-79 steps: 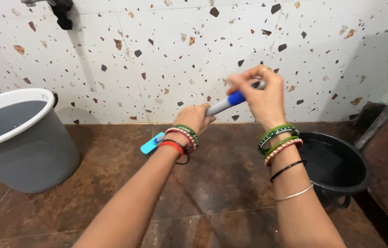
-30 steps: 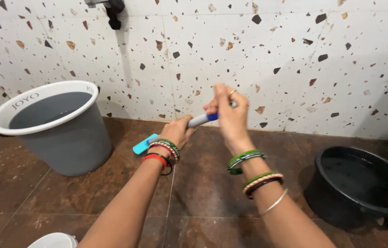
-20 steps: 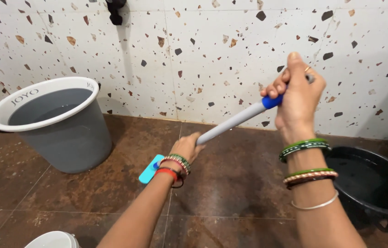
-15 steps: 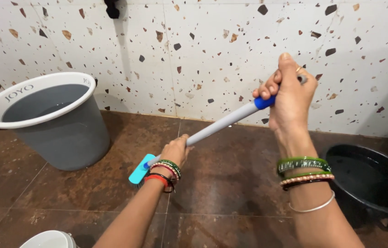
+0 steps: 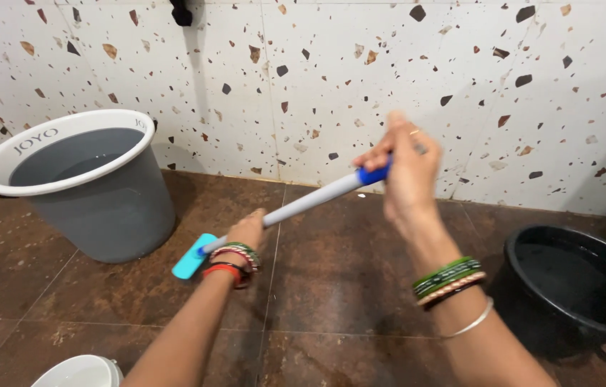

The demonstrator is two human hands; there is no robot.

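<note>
While both hands grip brush [image 5: 189,266], grey bucket [image 5: 113,215] sits just left.

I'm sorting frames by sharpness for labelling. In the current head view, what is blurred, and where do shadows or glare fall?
Head view: the right hand at the handle's blue grip is motion-smeared, while the left hand, grey bucket and speckled wall tiles stay crisp. Soft, even light; faint shadow on the wall at far right; the brown floor shows only a dull sheen, no hard glare.
</note>
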